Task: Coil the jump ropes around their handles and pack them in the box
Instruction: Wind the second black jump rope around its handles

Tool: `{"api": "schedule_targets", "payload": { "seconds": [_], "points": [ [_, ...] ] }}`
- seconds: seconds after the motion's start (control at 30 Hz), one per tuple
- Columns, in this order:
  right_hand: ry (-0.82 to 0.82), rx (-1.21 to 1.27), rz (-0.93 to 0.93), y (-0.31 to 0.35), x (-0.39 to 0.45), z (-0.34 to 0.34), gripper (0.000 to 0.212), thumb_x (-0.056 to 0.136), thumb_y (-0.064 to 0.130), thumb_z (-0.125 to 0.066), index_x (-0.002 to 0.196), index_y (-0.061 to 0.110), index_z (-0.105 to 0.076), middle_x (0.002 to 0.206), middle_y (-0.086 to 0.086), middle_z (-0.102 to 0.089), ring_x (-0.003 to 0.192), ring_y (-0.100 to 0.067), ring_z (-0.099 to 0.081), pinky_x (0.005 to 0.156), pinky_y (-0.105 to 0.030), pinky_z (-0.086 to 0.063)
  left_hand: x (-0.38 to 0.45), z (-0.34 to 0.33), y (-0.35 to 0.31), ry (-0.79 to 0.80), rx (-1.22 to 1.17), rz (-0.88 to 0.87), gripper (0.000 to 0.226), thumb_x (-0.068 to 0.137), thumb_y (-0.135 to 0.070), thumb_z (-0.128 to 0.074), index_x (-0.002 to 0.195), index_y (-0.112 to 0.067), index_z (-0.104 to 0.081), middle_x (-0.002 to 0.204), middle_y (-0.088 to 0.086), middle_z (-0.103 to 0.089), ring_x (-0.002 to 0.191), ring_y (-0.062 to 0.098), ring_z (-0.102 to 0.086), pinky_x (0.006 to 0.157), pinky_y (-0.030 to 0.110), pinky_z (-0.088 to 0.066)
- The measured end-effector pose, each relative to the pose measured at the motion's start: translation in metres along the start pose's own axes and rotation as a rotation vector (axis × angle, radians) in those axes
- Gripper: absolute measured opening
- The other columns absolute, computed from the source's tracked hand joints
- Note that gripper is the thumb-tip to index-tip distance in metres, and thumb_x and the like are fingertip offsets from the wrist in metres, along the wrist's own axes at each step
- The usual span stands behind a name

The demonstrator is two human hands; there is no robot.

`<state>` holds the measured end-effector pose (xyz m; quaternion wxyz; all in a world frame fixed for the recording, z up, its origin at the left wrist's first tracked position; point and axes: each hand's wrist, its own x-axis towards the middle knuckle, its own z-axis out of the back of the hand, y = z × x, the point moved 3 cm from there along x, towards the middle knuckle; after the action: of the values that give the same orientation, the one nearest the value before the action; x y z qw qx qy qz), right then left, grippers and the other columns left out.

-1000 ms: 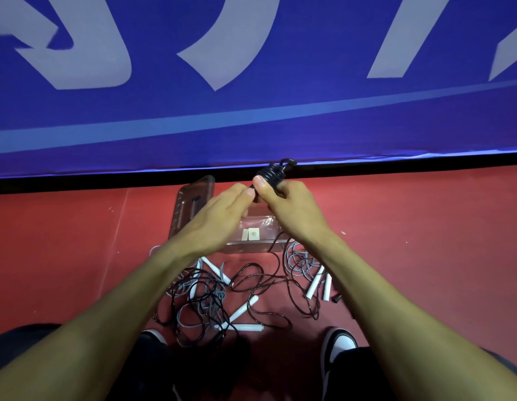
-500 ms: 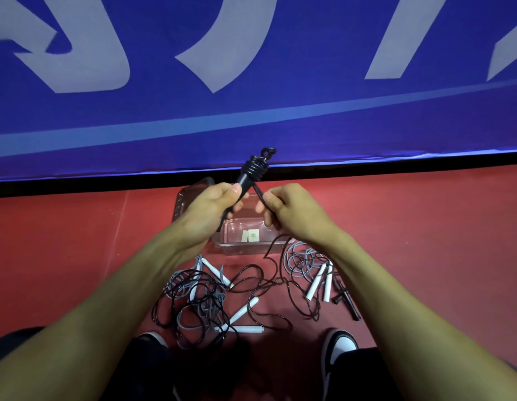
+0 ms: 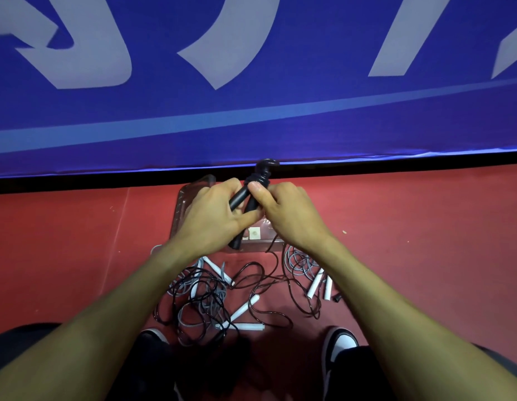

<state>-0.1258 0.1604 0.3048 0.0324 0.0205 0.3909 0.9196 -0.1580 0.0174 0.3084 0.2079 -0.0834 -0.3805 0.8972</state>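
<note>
1. Right now the left hand (image 3: pixel 213 218) is curled round the pair of black handles (image 3: pixel 239 198), holding them side by side with their lower ends poking out below the palm, above the box.
2. Pressed close against it, the right hand (image 3: pixel 286 215) pinches the wrapped part near the handles' top, thumb on the black cord coil (image 3: pixel 258 178); a small loop sticks up past the fingers.
3. From under the right hand a strand of black rope (image 3: pixel 276 256) hangs down to the floor, so this rope looks only partly wound.
4. Directly under both hands sits the clear plastic box (image 3: pixel 193 189), on the red floor (image 3: pixel 410 227), its lid apparently tipped up on the left; I cannot tell whether anything is packed in it.
5. Nearer the person lie the loose ropes: a tangle of black and grey cord (image 3: pixel 199 299) with white handles (image 3: pixel 239 311) on the left, and a grey rope (image 3: pixel 300 264) with two more white handles (image 3: pixel 320 285) on the right.
6. A blue banner (image 3: pixel 251 111) runs behind, and shoes (image 3: pixel 341 342) show at the bottom edge.
7. Step in hand, as I judge it: coiling the first black rope round its handles.
8. Next move likely calls for the left hand to keep the handles firm while the right draws up slack and lays further turns tightly, without the floor strand snagging the tangle.
</note>
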Motion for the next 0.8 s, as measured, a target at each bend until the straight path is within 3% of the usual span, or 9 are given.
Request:
{"api": "schedule_targets", "payload": {
  "seconds": [0.1,0.17,0.27,0.33,0.43,0.5,0.63,0.73,0.8],
  "points": [
    [0.002,-0.003,0.041,-0.002,0.001,0.000,0.057,0.104,0.050,-0.040,0.068,0.011,-0.061,0.052,0.002,-0.049,0.052,-0.014,-0.044,0.055,-0.035,-0.034,-0.001,-0.001,-0.002,0.120,-0.165,0.007,0.031,0.093,-0.023,-0.072,0.081,-0.026,-0.044,0.061,-0.008,-0.067,0.056,0.008,-0.068,0.052,0.028,-0.050],
    [0.020,0.001,0.022,-0.003,0.000,0.001,0.059,0.104,0.051,-0.039,0.068,0.009,-0.060,0.053,0.001,-0.051,0.054,-0.017,-0.046,0.055,-0.034,-0.035,-0.002,-0.004,0.000,0.135,-0.170,0.006,0.027,0.096,-0.019,-0.067,0.089,-0.021,-0.041,0.065,0.001,-0.067,0.054,0.013,-0.068,0.053,0.034,-0.054],
    [0.099,0.053,-0.077,-0.004,-0.003,0.000,0.068,0.102,0.058,-0.034,0.064,0.008,-0.059,0.059,-0.007,-0.059,0.058,-0.023,-0.051,0.056,-0.033,-0.036,-0.004,-0.012,0.001,0.102,-0.051,-0.016,0.024,0.100,-0.022,-0.060,0.099,-0.018,-0.036,0.072,-0.007,-0.059,0.061,0.005,-0.060,0.053,0.023,-0.045],
    [0.114,0.103,-0.111,-0.004,-0.005,-0.001,0.067,0.100,0.064,-0.034,0.060,0.013,-0.053,0.053,0.002,-0.054,0.056,-0.016,-0.051,0.055,-0.028,-0.038,-0.008,-0.016,-0.004,0.101,0.006,-0.045,0.018,0.104,-0.024,-0.052,0.101,-0.020,-0.035,0.076,-0.012,-0.053,0.071,0.000,-0.058,0.056,0.018,-0.039],
    [0.067,0.161,-0.128,-0.007,-0.002,-0.001,0.064,0.100,0.060,-0.041,0.056,0.014,-0.045,0.042,0.012,-0.044,0.044,-0.007,-0.042,0.045,-0.017,-0.029,-0.009,-0.020,-0.008,0.125,-0.003,-0.069,0.015,0.105,-0.037,-0.042,0.104,-0.022,-0.039,0.098,-0.005,-0.060,0.092,0.016,-0.060,0.077,0.036,-0.046],
    [0.068,0.254,-0.158,-0.013,0.004,-0.001,0.062,0.100,0.059,-0.043,0.062,0.011,-0.051,0.048,0.010,-0.043,0.044,-0.007,-0.035,0.049,-0.024,-0.030,-0.006,-0.019,-0.005,0.143,-0.060,-0.024,0.025,0.105,-0.043,-0.038,0.110,-0.021,-0.049,0.108,-0.005,-0.061,0.102,0.018,-0.058,0.087,0.039,-0.044],
    [0.119,0.435,-0.135,-0.014,0.007,0.002,0.048,0.100,0.059,-0.043,0.076,0.018,-0.048,0.055,0.007,-0.031,0.050,-0.012,-0.024,0.050,-0.029,-0.022,0.005,-0.005,0.003,0.133,-0.197,0.013,0.033,0.106,-0.045,-0.038,0.104,-0.028,-0.066,0.078,-0.022,-0.062,0.072,-0.002,-0.057,0.070,0.030,-0.042],
    [0.120,0.334,-0.059,-0.011,0.005,0.005,0.050,0.101,0.059,-0.040,0.072,0.018,-0.045,0.059,0.002,-0.031,0.051,-0.011,-0.024,0.050,-0.027,-0.022,0.007,-0.001,0.007,0.195,-0.190,-0.001,0.026,0.103,-0.044,-0.048,0.097,-0.025,-0.065,0.073,-0.007,-0.058,0.062,0.008,-0.051,0.065,0.034,-0.043],
    [0.131,0.242,-0.043,-0.010,0.004,0.008,0.054,0.101,0.060,-0.037,0.068,0.018,-0.042,0.056,0.005,-0.034,0.048,-0.009,-0.026,0.051,-0.026,-0.024,0.006,0.001,0.008,0.207,-0.228,0.016,0.041,0.092,-0.060,-0.059,0.094,-0.019,-0.063,0.071,0.002,-0.057,0.062,0.013,-0.051,0.065,0.039,-0.043]
  ]
}}
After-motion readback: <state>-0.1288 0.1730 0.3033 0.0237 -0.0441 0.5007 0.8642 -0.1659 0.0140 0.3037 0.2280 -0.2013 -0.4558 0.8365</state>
